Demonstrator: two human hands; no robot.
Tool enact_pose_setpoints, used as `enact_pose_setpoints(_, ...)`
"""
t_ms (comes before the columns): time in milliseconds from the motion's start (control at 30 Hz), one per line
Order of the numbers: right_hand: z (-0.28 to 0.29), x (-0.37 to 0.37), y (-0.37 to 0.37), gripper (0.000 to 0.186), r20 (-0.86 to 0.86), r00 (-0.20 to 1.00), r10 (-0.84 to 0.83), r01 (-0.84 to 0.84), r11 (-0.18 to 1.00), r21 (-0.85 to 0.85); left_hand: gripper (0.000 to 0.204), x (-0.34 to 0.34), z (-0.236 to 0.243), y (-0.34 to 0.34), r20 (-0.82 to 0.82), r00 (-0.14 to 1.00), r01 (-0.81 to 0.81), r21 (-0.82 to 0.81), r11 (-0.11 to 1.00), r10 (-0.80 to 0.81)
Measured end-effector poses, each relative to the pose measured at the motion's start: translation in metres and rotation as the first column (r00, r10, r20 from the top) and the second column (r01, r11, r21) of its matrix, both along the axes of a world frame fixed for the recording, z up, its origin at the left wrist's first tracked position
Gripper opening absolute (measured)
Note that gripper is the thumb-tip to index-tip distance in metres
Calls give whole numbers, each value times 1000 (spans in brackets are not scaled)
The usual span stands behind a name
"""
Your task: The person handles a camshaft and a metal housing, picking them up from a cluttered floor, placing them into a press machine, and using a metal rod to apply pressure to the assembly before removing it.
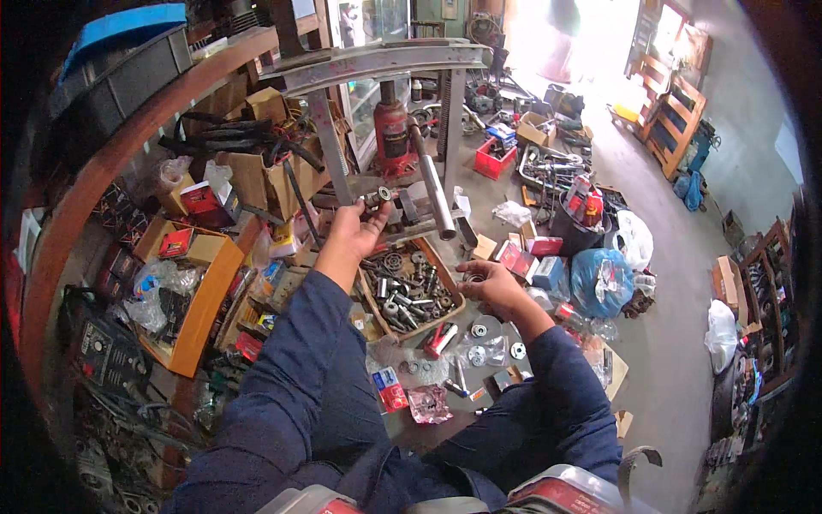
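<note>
Steel bits everywhere in this shot. Left hand (353, 224) was up at the hydraulic press frame (377, 64), grip clenched around a small round metal part (374, 198), looked like a bearing or bushing, pinched between thumb and fingers just in front of the press bed. The red bottle jack (393, 133) stood upright right above it, under the grey top beam, and a long steel bar (432, 184) slanted down from the jack toward the right.

Right hand (490, 287) was lower, over the right edge of a wooden tray (451, 283) full of bearings, gears and nuts. Its grip was curled around a metal ring (473, 277), though I couldn't tell exactly what kind of ring since the fingers covered most of it. So the two hands were well apart, one at the press, one at the tray.

Below the tray, on the cluttered counter (445, 377), a few loose bearings (479, 330) lay beside some clear plastic bags and a red-and-white cylinder (440, 339). Off to the left sat an orange box (199, 317) with bagged parts, and cardboard boxes with black hoses (231, 137) above it. A blue plastic bag (599, 283) sat on the floor to the right.
</note>
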State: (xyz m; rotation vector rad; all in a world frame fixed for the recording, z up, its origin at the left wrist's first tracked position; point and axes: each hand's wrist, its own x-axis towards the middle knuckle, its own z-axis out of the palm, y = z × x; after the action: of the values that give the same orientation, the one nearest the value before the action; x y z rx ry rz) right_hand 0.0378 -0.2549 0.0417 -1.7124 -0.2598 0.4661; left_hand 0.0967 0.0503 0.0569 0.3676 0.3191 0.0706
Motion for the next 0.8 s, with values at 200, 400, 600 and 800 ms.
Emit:
enact_pose_setpoints(200, -16, 27, 56, 22, 108, 992, -64, 75, 992, -99, 16, 13, -34, 10, -7, 999, 52, -15, 999, -52)
enact_pose_setpoints(400, -12, 76, 128, 44, 85, 986, -146, 134, 981, 139, 19, 32, -64, 13, -106, 994, -10, 4, 1000, 10)
enact_pose_setpoints(600, -31, 95, 145, 65, 154, 967, -203, 146, 938, 315, 19, 41, -80, 24, -54, 991, 126, 14, 992, -125)
enact_pose_setpoints(800, -39, 60, 148, 64, 495, 813, -305, 240, 952, 191, 24, 22, -60, 16, -43, 901, 427, 269, 863, -433)
